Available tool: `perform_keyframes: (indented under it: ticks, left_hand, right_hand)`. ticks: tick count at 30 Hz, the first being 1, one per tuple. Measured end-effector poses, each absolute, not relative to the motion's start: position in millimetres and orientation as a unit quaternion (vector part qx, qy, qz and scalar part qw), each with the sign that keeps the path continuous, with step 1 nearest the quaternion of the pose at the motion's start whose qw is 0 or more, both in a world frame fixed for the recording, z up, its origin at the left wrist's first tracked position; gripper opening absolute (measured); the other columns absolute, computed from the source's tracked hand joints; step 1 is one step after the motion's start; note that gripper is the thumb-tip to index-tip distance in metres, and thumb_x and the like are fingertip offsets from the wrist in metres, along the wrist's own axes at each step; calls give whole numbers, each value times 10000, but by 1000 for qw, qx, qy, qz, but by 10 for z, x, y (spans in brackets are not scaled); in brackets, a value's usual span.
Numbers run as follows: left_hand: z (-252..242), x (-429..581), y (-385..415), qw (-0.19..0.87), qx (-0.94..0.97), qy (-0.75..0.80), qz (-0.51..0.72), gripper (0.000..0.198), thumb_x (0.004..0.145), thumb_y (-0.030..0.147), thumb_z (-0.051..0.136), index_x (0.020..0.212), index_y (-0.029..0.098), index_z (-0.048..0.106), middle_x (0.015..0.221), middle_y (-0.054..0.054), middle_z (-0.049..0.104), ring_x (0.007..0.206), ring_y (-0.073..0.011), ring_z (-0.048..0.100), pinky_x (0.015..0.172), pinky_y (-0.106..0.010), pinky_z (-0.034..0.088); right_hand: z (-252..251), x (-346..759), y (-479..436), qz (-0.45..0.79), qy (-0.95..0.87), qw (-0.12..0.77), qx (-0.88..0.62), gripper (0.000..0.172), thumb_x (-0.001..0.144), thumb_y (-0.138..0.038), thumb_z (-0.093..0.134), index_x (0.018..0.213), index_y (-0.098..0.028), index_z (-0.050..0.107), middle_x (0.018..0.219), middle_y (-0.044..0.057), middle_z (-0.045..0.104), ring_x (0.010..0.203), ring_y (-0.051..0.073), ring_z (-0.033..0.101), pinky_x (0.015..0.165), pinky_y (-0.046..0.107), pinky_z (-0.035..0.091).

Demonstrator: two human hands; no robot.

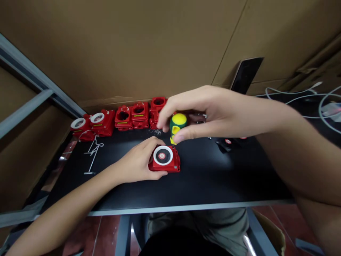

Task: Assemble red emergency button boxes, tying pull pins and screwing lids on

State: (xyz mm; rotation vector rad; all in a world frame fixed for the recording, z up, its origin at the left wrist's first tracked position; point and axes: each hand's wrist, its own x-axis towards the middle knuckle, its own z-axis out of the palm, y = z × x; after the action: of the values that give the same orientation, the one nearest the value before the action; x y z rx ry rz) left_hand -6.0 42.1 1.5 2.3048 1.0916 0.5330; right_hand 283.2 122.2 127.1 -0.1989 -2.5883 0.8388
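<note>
A red box (pixel 174 166) with a white ring and a black round centre lies on the black tabletop. My left hand (pixel 141 160) grips it from its left side, thumb along the front edge. Above its far right corner stands a short screwdriver (pixel 179 121) with a yellow and green handle. The fingers and thumb of my right hand (pixel 202 110) are closed around that handle. The screwdriver's tip is at the corner of the box; whether it sits in a screw I cannot tell.
Several red boxes (pixel 140 115) line the back left, two with white rings. Small screws (pixel 155 132) lie before them. A metal T-shaped tool (pixel 92 161) with white cord is at left. A dark phone (pixel 246 74) leans against the cardboard wall; black pieces (pixel 224 145) and white cables (pixel 303 95) are at right.
</note>
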Motion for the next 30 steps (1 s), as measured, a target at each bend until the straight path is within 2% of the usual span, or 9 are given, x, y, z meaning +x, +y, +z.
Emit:
perform_keyframes:
  ticks: [6, 10, 14, 17, 19, 22, 24, 27, 30]
  left_hand:
    - [37, -95, 470, 268, 860, 386, 197, 678, 931, 601, 968, 1402, 237, 644, 1338, -101, 757, 1169, -315, 787, 1053, -459, 634]
    - [46, -96, 466, 267, 858, 394, 190, 693, 952, 643, 932, 1440, 237, 656, 1394, -123, 744, 1219, -338, 783, 1054, -462, 637]
    - [64, -95, 458, 273, 853, 413, 166, 674, 951, 651, 904, 1434, 241, 675, 1417, -127, 754, 1241, -362, 775, 1055, -479, 645]
    - [81, -99, 456, 271, 850, 425, 152, 674, 931, 678, 909, 1389, 237, 686, 1373, -124, 773, 1210, -366, 777, 1040, -491, 652]
    - [92, -100, 456, 272, 851, 425, 148, 681, 936, 680, 908, 1403, 237, 684, 1383, -126, 772, 1206, -361, 778, 1045, -491, 652]
    - [100, -99, 457, 274, 853, 418, 148, 688, 958, 656, 900, 1463, 247, 674, 1450, -130, 754, 1270, -365, 768, 1093, -491, 644]
    - [100, -100, 458, 275, 854, 415, 153, 694, 965, 663, 899, 1470, 246, 669, 1484, -136, 745, 1326, -374, 754, 1135, -494, 633]
    - [105, -101, 459, 278, 856, 406, 160, 713, 961, 692, 905, 1460, 242, 667, 1466, -137, 747, 1321, -367, 753, 1146, -483, 627]
    - [125, -96, 452, 278, 859, 400, 161, 679, 962, 666, 916, 1433, 238, 677, 1353, -115, 754, 1193, -326, 768, 1083, -448, 638]
  right_hand:
    - [1294, 2925, 1402, 405, -890, 171, -119, 314, 1028, -340, 878, 1306, -194, 856, 1131, 52, 855, 935, 195, 742, 792, 353, 580]
    - [1246, 2851, 1324, 434, -850, 225, -198, 334, 800, -386, 1055, 1018, -282, 824, 1036, 1, 846, 897, 206, 749, 784, 353, 611]
    - [1173, 2742, 1212, 374, -845, 291, -246, 554, 676, -530, 1119, 811, -285, 640, 864, -20, 732, 755, 186, 603, 630, 357, 491]
    - [1125, 2689, 1207, 316, -858, 324, -242, 639, 701, -660, 1077, 784, -285, 567, 821, -2, 670, 741, 192, 512, 630, 369, 436]
    - [1127, 2682, 1233, 316, -870, 308, -220, 593, 750, -659, 1050, 831, -284, 598, 883, 5, 700, 787, 196, 556, 678, 358, 480]
    - [1188, 2712, 1272, 399, -870, 240, -164, 396, 858, -462, 1017, 1080, -275, 747, 1132, 23, 812, 1008, 208, 728, 803, 319, 597]
    - [1243, 2748, 1286, 466, -851, 202, -130, 374, 924, -343, 961, 1246, -265, 788, 1230, 28, 844, 1089, 194, 779, 839, 287, 644]
    - [1284, 2799, 1300, 503, -839, 171, -118, 262, 965, -278, 917, 1212, -244, 835, 1190, 14, 863, 907, 138, 774, 711, 245, 645]
    - [1241, 2811, 1321, 503, -834, 185, -133, 284, 862, -296, 1014, 1087, -242, 850, 1028, -3, 841, 772, 140, 723, 627, 282, 621]
